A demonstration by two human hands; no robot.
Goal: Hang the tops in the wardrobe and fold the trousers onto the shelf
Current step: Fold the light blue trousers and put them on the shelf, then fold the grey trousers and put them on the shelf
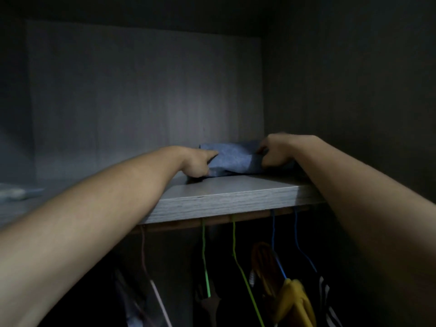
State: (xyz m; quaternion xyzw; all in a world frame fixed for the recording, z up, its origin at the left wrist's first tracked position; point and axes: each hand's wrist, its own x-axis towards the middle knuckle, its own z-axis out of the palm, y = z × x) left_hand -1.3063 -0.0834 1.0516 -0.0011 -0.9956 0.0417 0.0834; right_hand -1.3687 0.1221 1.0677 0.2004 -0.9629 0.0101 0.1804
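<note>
**Two hands grip the folded trousers on the wardrobe shelf**

Both bare forearms reach up and forward to a bundle of blue-grey cloth. The left hand (198, 164) holds the bundle's left edge: one finger lies along the top of the fabric, and the others curl down at its side. The right hand (274, 152) closes over the right edge, with its fingers bent round a fold of cloth.

Between the hands, the folded trousers (233, 159) rest on the shelf (224, 201). They sit toward its right end, back from the front edge and close to the dark side wall. The shelf is a grey wood-grain board, and the wardrobe (141, 90) has a back panel of the same finish rising behind it. Far to the left on the board lies a pale object (14, 193), too blurred to identify.

Under the shelf runs a wooden rail (212, 220) with thin hangers hooked over it. From left to right these are a mauve hanger (144, 252), two green hangers (204, 251) and two blue hangers (273, 241). A yellow top (295, 300) hangs low at the right. Just beside it is a black-and-white striped top (326, 296), mostly lost in shadow.
</note>
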